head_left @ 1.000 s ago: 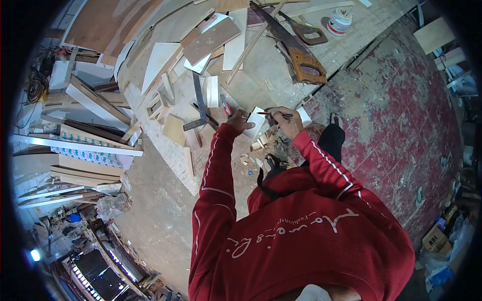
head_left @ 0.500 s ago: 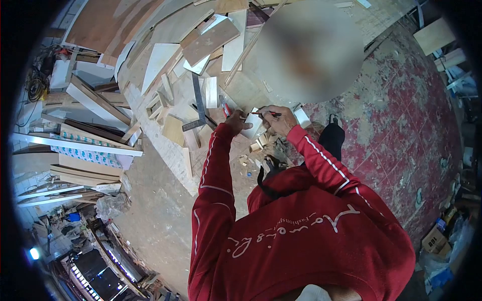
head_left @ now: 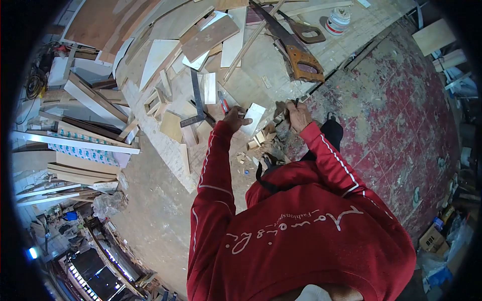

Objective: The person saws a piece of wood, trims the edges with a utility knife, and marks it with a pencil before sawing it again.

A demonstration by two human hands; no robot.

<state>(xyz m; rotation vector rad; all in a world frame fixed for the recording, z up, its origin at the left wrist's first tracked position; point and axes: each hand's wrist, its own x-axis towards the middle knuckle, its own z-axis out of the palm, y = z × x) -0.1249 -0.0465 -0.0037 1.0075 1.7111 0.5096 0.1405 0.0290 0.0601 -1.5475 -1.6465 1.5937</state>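
Note:
My left hand [head_left: 234,119] is closed on the near edge of a small white-faced wooden piece [head_left: 256,115], its thumb on the white surface. To the right, my right hand [head_left: 299,115] is closed around a slim dark pencil [head_left: 296,102], mostly hidden in the fingers. It is apart from the white piece. A red-handled tool [head_left: 224,104] lies just beyond my left hand. Left of that is a dark metal square [head_left: 196,95]. Small wood offcuts [head_left: 259,138] are heaped between my hands, on the near side.
A handsaw with an orange wooden handle [head_left: 306,64] lies beyond my right hand. Behind it are a second saw [head_left: 307,34] and a white jar [head_left: 338,21]. Boards [head_left: 211,39] pile up at the far side, and long timber strips [head_left: 80,143] stack at left.
My right hand has moved off the white piece to the right, with the pencil. My left hand stays on the piece. A blurred patch that hid the saws and jar is gone.

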